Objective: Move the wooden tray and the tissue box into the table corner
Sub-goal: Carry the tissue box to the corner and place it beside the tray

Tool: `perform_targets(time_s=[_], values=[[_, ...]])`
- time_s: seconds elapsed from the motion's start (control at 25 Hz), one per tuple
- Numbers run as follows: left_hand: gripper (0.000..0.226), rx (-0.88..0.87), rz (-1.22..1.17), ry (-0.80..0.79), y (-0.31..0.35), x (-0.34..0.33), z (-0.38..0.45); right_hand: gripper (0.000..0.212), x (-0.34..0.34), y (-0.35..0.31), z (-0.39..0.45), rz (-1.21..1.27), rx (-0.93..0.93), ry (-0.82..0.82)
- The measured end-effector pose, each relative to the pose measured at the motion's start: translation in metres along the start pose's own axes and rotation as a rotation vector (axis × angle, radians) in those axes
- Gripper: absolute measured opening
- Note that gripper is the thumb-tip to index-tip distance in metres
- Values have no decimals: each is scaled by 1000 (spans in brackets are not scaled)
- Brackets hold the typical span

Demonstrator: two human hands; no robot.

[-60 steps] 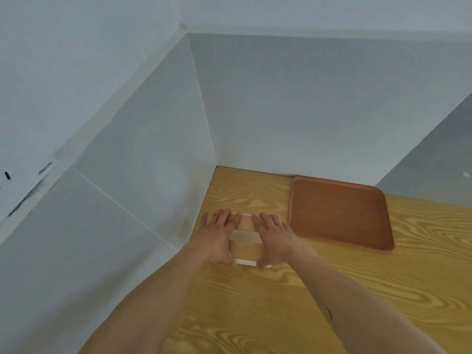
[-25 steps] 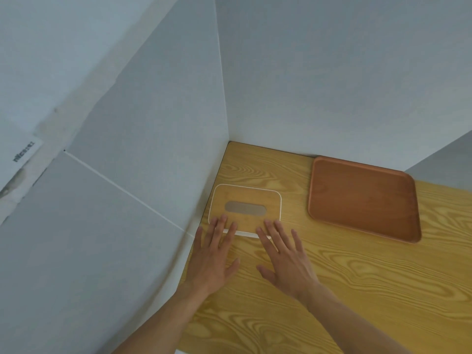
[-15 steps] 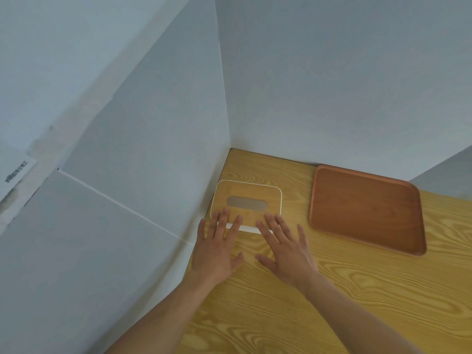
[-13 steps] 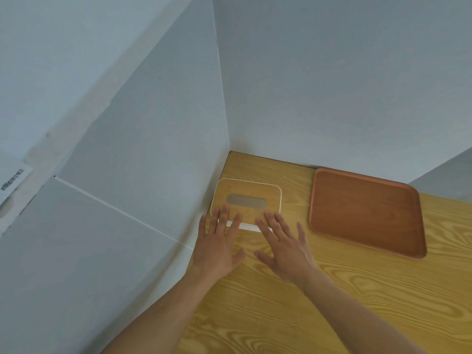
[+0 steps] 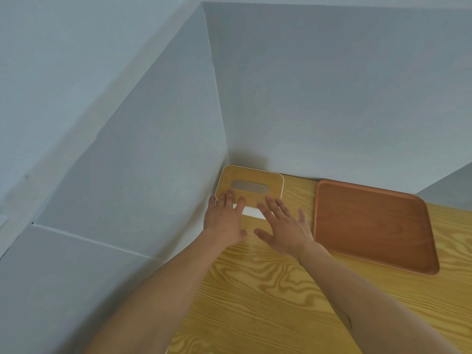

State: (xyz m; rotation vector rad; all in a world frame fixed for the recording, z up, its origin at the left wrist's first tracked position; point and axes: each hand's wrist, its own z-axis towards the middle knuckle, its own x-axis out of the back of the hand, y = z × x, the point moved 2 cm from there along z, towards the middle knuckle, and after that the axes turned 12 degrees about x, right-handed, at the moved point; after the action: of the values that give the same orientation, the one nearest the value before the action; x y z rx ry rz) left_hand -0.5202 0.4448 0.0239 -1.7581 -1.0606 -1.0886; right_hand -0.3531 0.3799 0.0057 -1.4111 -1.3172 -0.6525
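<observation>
The tissue box point(image 5: 251, 178), white with a light wooden lid and an oval slot, stands in the table corner against both grey walls. My left hand point(image 5: 224, 219) lies flat with its fingertips on the near left edge of the lid. My right hand point(image 5: 283, 226) is spread flat too, fingertips touching the near right edge of the lid. Neither hand grips anything. The reddish-brown wooden tray point(image 5: 370, 223) lies flat to the right of the box, its far edge close to the back wall, a strip of table between it and the box.
The light wooden table point(image 5: 268, 297) meets a grey wall on the left point(image 5: 143, 175) and another at the back point(image 5: 332, 98). A grey panel point(image 5: 449, 185) rises at the far right behind the tray.
The tissue box has slid away from me into the corner, pushed by both hands, which followed it forward. The tray has stayed where it lay.
</observation>
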Motion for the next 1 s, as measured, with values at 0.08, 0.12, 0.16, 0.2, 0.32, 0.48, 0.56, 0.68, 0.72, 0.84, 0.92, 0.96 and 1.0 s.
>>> perform_targets(time_s=[0.08,0.12,0.16,0.2,0.32,0.48,0.56,0.68,0.72,0.84,0.92,0.96,1.0], values=[[91,-3,22,-9,-1,5,11,75,5,3,9,12,-9,-11],[91,-2,28,-10,-1,7,16,75,7,5,13,17,-13,-16],[90,1,39,-10,-1,9,20,75,9,6,17,20,-16,-21],[90,4,53,-9,-1,11,24,76,11,7,21,24,-17,-25],[89,6,74,-2,-1,15,34,77,18,10,30,41,-20,-27],[90,7,90,-14,1,21,43,77,23,15,36,54,-28,-30],[90,8,92,-24,1,23,47,77,25,17,39,55,-29,-33],[91,9,96,-24,2,25,50,77,27,20,43,60,-28,-33],[91,9,98,-24,2,25,50,77,28,21,43,66,-25,-30],[91,14,109,-26,3,26,49,78,27,25,44,77,-10,-32],[91,14,102,-34,4,26,50,79,28,27,43,75,2,-44],[91,15,97,-36,3,26,50,79,28,28,44,73,8,-52],[91,16,92,-39,3,27,49,79,28,29,44,71,9,-66]])
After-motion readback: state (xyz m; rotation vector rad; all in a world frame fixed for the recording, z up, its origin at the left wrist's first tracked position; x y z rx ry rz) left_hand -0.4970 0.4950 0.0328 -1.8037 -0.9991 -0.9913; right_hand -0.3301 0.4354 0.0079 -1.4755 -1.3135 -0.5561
